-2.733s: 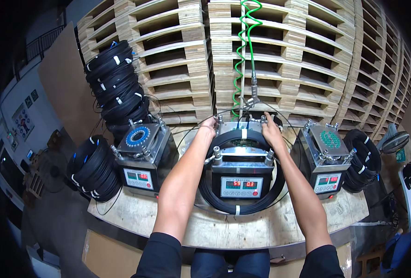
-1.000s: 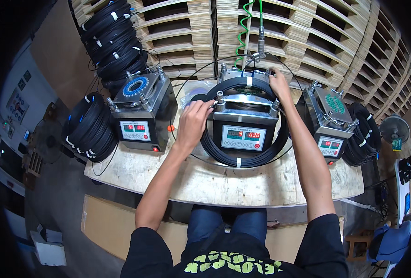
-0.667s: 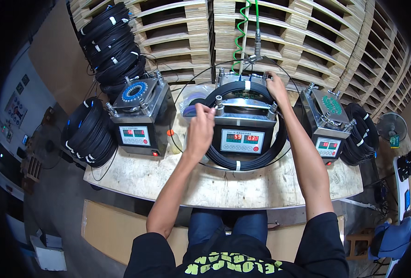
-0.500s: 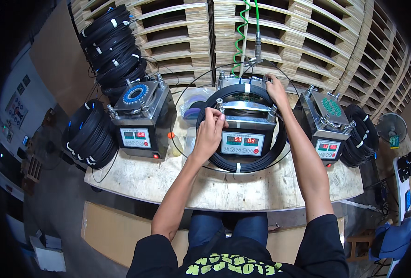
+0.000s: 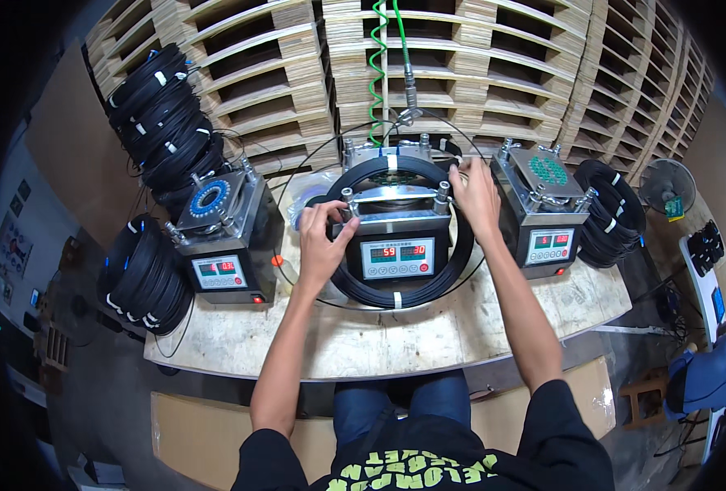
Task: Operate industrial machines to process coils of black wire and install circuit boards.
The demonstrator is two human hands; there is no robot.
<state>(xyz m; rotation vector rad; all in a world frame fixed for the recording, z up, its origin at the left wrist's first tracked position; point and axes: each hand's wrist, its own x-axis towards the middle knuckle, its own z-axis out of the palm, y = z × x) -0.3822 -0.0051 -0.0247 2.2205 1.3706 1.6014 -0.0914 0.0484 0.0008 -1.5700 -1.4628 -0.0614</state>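
A coil of black cable [image 5: 397,299] stands around the front of the middle polishing machine [image 5: 397,259], bound with white tape at top and bottom. My left hand [image 5: 323,241] is closed on the coil's left side, thumb toward the machine's front left post. On the coil's upper right side, my right hand [image 5: 477,196] is closed too, its fingertips partly hidden behind the cable. A loose loop of thin cable [image 5: 310,303] stands out around the coil. Blue-tipped cable ends reach the machine's top plate, which the coil partly hides.
A similar machine with a blue-ringed plate [image 5: 225,237] stands left, another with green connectors [image 5: 547,204] right. Stacked cable coils [image 5: 166,123] rise at the back left; more coils [image 5: 146,274] lie at both table sides. Wooden pallets [image 5: 494,74] and a green air hose [image 5: 404,41] are behind.
The view has shifted, so the scene sits further left. My left hand has moved left from the front post onto the coil's side. My right hand has come nearer, down to the coil's upper right.
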